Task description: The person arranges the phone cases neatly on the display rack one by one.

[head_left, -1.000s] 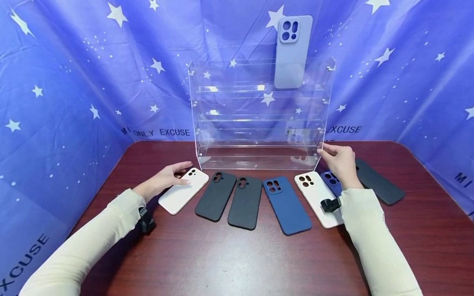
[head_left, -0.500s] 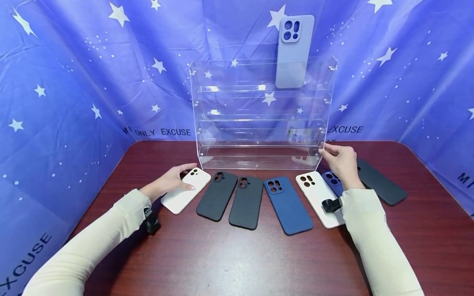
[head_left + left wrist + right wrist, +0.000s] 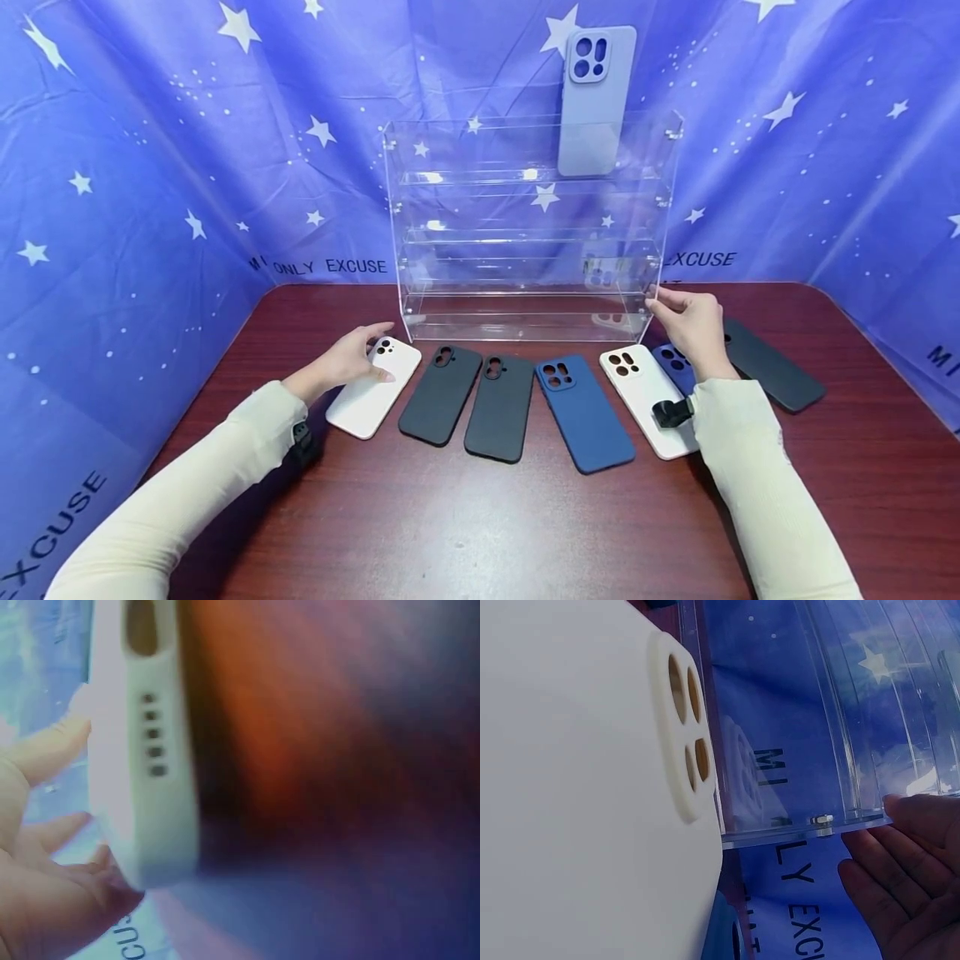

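Observation:
My left hand (image 3: pixel 347 360) grips a white phone case (image 3: pixel 367 408) at the left of the row, thumb over its back and fingers at its far left edge. The left wrist view shows the case's end (image 3: pixel 166 817) with its speaker holes close to the camera, beside the fingers. With thumb and fingertips, my right hand (image 3: pixel 692 329) pinches the lower right side panel of a clear acrylic display rack (image 3: pixel 525 325). In the right wrist view, the thumb (image 3: pixel 919 814) lies on the panel's inner side. A light blue phone case (image 3: pixel 592 125) stands upright in the rack's top tier, at the right.
Two black cases (image 3: pixel 441 396), a dark blue case (image 3: pixel 587 417), a cream case (image 3: pixel 648 404) and a partly hidden blue case (image 3: pixel 673 367) lie before the rack. Another black case (image 3: pixel 780 371) lies beyond my right hand. A starry blue curtain (image 3: pixel 150 167) encloses the table (image 3: pixel 465 533).
My left hand has moved slightly right over the white case and closed around it; the case has turned a little. My right hand stays on the rack's side.

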`<action>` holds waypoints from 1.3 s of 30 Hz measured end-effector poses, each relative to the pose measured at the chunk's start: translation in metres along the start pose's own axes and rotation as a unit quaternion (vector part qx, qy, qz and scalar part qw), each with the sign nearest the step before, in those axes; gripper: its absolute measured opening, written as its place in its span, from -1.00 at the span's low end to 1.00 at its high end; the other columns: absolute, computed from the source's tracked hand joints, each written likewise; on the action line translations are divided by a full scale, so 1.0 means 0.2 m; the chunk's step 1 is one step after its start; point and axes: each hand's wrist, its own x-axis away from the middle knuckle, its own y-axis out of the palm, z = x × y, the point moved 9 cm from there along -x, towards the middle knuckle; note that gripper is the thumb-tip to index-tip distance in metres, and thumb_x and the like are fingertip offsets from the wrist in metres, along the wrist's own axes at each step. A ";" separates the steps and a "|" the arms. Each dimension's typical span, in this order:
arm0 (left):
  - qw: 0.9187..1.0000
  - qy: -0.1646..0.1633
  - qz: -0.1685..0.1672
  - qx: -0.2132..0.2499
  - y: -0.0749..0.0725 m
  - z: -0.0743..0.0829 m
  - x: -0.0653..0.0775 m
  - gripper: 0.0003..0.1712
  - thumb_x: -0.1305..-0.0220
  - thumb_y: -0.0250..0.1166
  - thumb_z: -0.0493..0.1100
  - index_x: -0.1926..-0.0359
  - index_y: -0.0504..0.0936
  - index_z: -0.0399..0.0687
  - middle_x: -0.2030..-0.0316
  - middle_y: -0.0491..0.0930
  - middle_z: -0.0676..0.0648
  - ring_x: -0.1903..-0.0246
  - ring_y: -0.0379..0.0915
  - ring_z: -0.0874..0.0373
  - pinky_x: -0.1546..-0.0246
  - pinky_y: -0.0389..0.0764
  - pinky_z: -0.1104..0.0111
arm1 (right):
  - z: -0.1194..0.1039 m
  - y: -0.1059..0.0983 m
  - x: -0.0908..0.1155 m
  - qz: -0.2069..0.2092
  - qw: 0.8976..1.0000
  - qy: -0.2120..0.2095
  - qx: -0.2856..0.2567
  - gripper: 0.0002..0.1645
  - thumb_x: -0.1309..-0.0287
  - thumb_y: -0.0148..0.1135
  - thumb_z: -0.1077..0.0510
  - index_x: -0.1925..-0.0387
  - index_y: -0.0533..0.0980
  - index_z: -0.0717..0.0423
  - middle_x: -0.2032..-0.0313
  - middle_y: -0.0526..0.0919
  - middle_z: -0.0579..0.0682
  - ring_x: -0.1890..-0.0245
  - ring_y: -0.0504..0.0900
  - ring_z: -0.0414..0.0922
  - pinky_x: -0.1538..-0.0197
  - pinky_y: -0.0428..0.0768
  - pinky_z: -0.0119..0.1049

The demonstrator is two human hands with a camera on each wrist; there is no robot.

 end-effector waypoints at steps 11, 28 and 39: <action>0.982 -0.103 -0.021 0.155 -0.10 -0.03 0.01 -0.52 -0.18 0.26 -0.37 -0.10 0.42 -0.55 0.44 0.61 -0.02 0.49 0.49 0.30 0.41 0.63 0.41 | 0.01 0.00 0.00 -0.005 1.000 0.000 0.015 -0.59 -0.23 0.21 0.02 -0.04 0.56 0.14 0.12 0.66 0.16 0.24 0.56 -0.17 0.46 0.35 -0.58; 0.965 -0.016 0.113 0.237 -0.64 0.39 0.04 -0.56 -0.23 0.26 -0.30 -0.14 0.48 -0.30 0.43 0.65 0.16 0.48 0.54 0.33 0.49 0.60 0.51 | 0.01 0.00 0.00 -0.008 1.000 0.005 -0.001 -0.57 -0.24 0.19 0.03 -0.06 0.55 0.16 0.12 0.66 0.17 0.01 0.57 0.06 0.33 0.37 -0.55; 0.893 0.087 0.196 0.396 -0.95 0.77 -0.05 -0.75 -0.17 0.27 -0.42 0.11 0.65 -0.17 0.37 0.70 -0.01 0.37 0.61 0.21 0.37 0.66 0.46 | 0.01 0.01 0.00 -0.010 1.000 0.006 0.002 -0.58 -0.24 0.19 0.03 -0.05 0.55 0.16 0.12 0.66 0.17 0.01 0.57 0.05 0.30 0.36 -0.60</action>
